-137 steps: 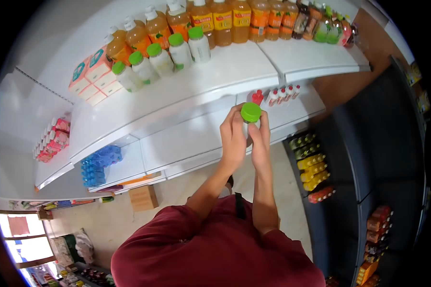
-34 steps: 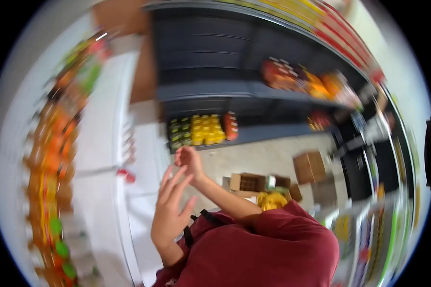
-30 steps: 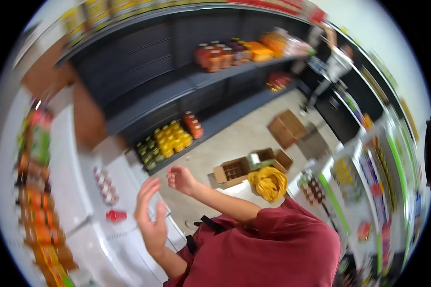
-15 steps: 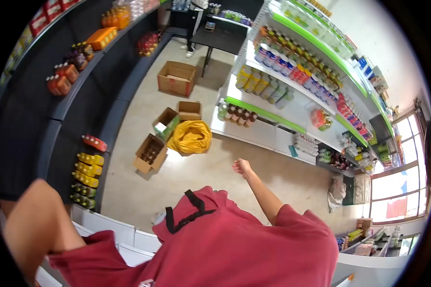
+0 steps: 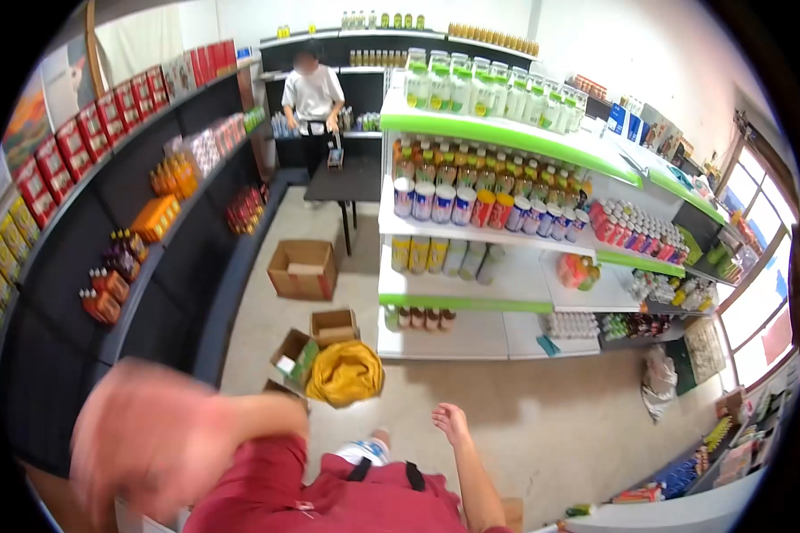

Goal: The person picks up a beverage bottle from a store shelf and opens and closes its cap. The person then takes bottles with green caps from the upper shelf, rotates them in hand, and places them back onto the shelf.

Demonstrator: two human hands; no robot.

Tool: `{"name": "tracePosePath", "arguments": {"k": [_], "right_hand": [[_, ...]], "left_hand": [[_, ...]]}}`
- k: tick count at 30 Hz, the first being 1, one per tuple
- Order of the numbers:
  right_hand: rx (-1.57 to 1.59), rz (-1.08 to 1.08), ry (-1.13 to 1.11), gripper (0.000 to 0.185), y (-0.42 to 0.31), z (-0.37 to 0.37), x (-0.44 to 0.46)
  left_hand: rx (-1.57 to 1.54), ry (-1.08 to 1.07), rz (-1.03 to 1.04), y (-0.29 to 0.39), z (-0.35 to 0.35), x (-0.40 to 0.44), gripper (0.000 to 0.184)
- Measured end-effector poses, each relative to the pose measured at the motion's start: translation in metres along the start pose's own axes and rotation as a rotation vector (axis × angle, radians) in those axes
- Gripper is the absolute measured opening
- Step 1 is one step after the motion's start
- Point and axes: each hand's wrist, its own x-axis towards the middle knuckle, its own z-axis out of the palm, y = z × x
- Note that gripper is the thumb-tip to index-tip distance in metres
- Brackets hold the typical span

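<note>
My right hand (image 5: pixel 451 422) hangs in the air over the floor in front of me, its fingers loosely bent and a little apart, holding nothing. To its left on the floor lies a yellow sack (image 5: pixel 345 373) with its top bunched open, apart from the hand. My left hand (image 5: pixel 147 440) is raised close to the camera at the lower left. Motion smears it, so its fingers and anything in them cannot be made out. Beside the sack stand an open carton (image 5: pixel 333 327) and a carton with green and white in it (image 5: pixel 293 357).
A larger cardboard box (image 5: pixel 302 269) stands farther back, near a black table (image 5: pixel 351 180) where a person in a white shirt (image 5: pixel 313 93) stands. A white shelf unit (image 5: pixel 467 338) with bottles and cans is ahead to the right. Dark shelves (image 5: pixel 133 311) line the left.
The view has tilted up, bringing the co-worker and the upper shelves into sight. My left arm has swung in front of the camera. My right hand stays empty.
</note>
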Motion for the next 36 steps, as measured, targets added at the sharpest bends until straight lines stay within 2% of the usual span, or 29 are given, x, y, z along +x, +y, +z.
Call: {"name": "tracePosePath", "arguments": {"k": [1, 2, 3, 4, 5, 6, 7, 9, 10, 12, 15, 16, 18, 19, 20, 21, 22, 23, 26, 27, 28, 31, 33, 36], "right_hand": [[-0.003, -0.074, -0.039, 0.020, -0.021, 0.010, -0.006], [-0.005, -0.152, -0.076, 0.019, -0.045, 0.018, -0.004], [-0.007, -0.223, -0.101, 0.019, -0.070, 0.020, -0.002], [-0.003, -0.293, -0.109, 0.019, -0.095, 0.020, 0.003], [0.000, -0.359, -0.109, 0.020, -0.124, 0.018, 0.010], [-0.002, -0.419, -0.101, 0.020, -0.143, 0.009, 0.014], [0.005, -0.419, -0.052, 0.020, -0.161, -0.002, 0.019], [0.002, -0.437, 0.036, 0.021, -0.206, -0.020, 0.038], [-0.009, -0.467, 0.048, 0.021, -0.227, -0.028, 0.035], [-0.004, -0.487, 0.082, 0.020, -0.260, -0.048, 0.046], [0.011, -0.494, 0.089, 0.017, -0.290, -0.053, 0.053], [-0.015, -0.499, 0.076, 0.017, -0.302, -0.044, 0.057], [-0.025, -0.534, -0.009, 0.016, -0.331, -0.019, 0.073], [-0.038, -0.548, -0.070, 0.015, -0.348, 0.001, 0.073], [-0.061, -0.558, -0.138, 0.014, -0.371, 0.023, 0.074], [-0.156, -0.664, -0.200, 0.014, -0.396, 0.047, 0.079], [-0.244, -0.756, -0.259, 0.015, -0.419, 0.072, 0.077], [-0.280, -0.844, -0.338, 0.014, -0.445, 0.094, 0.072], [-0.283, -1.159, -0.541, 0.014, -0.543, 0.170, 0.049], [-0.269, -1.098, -0.569, 0.014, -0.573, 0.185, 0.043], [-0.252, -1.347, -0.531, 0.014, -0.603, 0.212, 0.041], [-0.151, -1.308, -0.429, 0.017, -0.679, 0.263, 0.065], [-0.173, -1.421, -0.428, 0.017, -0.719, 0.291, 0.082], [-0.261, -1.524, -0.202, 0.019, -0.753, 0.317, 0.112]], "left_hand": [[0.488, 0.055, -0.324, -0.016, -0.030, -0.041, 0.028], [0.958, -0.057, -0.676, -0.032, -0.060, -0.082, 0.031], [0.892, 0.064, -1.132, -0.036, -0.107, -0.137, 0.029], [0.994, 0.097, -1.345, -0.032, -0.148, -0.192, 0.027], [1.181, -0.103, -1.554, -0.019, -0.194, -0.251, 0.026], [1.042, -0.062, -1.867, 0.008, -0.251, -0.319, 0.024], [0.784, 0.260, -2.191, 0.030, -0.268, -0.359, 0.026], [0.710, 0.598, -2.543, 0.080, -0.313, -0.463, 0.032], [0.686, 0.574, -2.611, 0.101, -0.293, -0.482, 0.033], [0.630, 0.437, -2.702, 0.086, -0.286, -0.515, 0.035], [0.401, 0.127, -2.749, 0.018, -0.235, -0.500, 0.035], [0.357, -0.052, -2.754, -0.009, -0.234, -0.502, 0.034], [0.228, -0.213, -2.586, -0.070, -0.244, -0.500, 0.033], [0.289, -0.433, -2.390, -0.114, -0.244, -0.485, 0.031], [0.436, -0.470, -2.100, -0.154, -0.243, -0.473, 0.032], [0.380, -0.284, -2.081, -0.194, -0.249, -0.459, 0.033], [0.545, -0.481, -1.886, -0.243, -0.243, -0.427, 0.035], [0.490, -0.197, -1.912, -0.279, -0.224, -0.394, 0.033], [0.612, -0.153, -1.650, -0.376, -0.217, -0.352, 0.029], [0.677, -0.152, -1.536, -0.404, -0.212, -0.346, 0.028], [0.714, -0.200, -1.434, -0.428, -0.210, -0.342, 0.029], [0.974, -0.344, -1.088, -0.487, -0.203, -0.331, 0.039], [1.133, -0.477, -0.954, -0.509, -0.218, -0.330, 0.045], [1.254, -0.629, -0.791, -0.531, -0.229, -0.330, 0.051]]}}
